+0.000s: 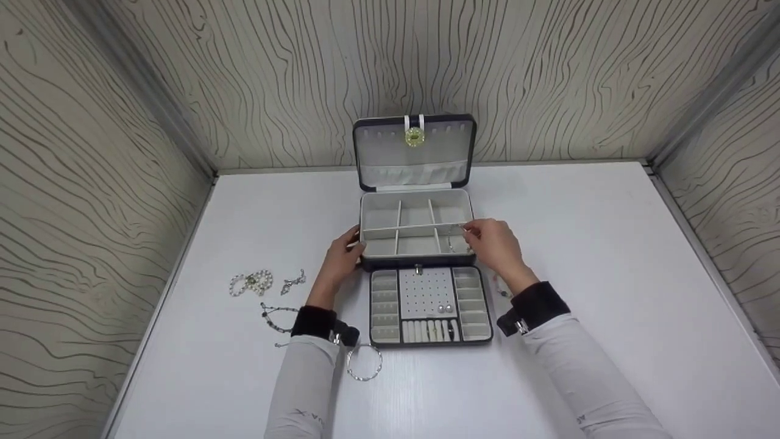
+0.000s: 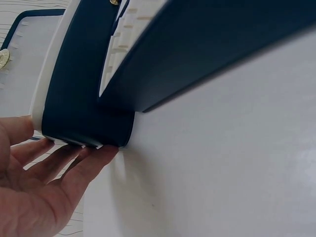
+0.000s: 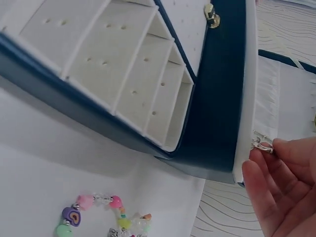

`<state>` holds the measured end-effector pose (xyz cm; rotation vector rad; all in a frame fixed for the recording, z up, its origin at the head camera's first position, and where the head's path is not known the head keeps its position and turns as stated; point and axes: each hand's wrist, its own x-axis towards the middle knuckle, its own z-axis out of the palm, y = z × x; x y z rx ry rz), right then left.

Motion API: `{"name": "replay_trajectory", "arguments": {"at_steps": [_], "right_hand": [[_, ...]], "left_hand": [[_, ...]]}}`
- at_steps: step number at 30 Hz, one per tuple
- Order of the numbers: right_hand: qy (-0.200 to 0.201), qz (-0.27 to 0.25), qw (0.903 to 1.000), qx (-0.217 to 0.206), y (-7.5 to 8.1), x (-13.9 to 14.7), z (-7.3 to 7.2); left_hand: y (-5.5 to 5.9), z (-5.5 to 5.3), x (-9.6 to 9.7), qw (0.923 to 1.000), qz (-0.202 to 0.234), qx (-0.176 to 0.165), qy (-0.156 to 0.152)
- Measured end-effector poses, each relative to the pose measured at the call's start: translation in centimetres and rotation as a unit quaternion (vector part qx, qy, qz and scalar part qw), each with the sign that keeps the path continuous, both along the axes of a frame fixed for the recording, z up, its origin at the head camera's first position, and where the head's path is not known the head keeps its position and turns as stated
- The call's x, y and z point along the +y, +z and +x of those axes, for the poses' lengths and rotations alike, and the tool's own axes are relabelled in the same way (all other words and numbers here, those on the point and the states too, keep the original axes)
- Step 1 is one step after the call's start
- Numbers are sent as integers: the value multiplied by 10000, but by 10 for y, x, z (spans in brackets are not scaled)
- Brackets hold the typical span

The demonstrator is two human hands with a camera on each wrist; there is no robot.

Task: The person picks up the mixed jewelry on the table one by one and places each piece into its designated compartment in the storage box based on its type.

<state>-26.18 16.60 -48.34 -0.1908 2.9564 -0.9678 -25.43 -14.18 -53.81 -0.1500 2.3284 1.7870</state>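
Note:
A dark blue jewelry box (image 1: 416, 227) stands with its lid (image 1: 420, 174) raised and its pale compartments showing. My left hand (image 1: 340, 259) holds the box's left side, thumb at the white rim and fingers along the outer wall, as the left wrist view (image 2: 44, 182) also shows. At the front right compartment, my right hand (image 1: 496, 244) pinches a thin silver bracelet (image 1: 451, 239) between thumb and fingertips. Part of that bracelet hangs down into the compartment. In the right wrist view, its silver end (image 3: 261, 143) shows at the fingertips.
In front of the box lies a divided tray (image 1: 431, 305) with pearl earrings (image 1: 445, 309) and rings (image 1: 442, 331). Pearl bracelets (image 1: 251, 283), a silver piece (image 1: 294, 281) and a dark beaded bracelet (image 1: 271, 320) lie left. A bangle (image 1: 364, 379) lies nearer; a colorful beaded bracelet (image 3: 85, 201) is right.

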Motion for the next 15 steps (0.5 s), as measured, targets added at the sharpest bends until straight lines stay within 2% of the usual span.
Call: {"name": "replay_trajectory", "arguments": {"at_steps": [8,15], "right_hand": [[142,273,9994,136,-10,-9,-4],[434,846,9949,347,-17,-13,-5]], "left_hand": [[-1,-1,0,9999,-62,-120,26],[-1,-2,0,9997,-192,-121,32]]}}
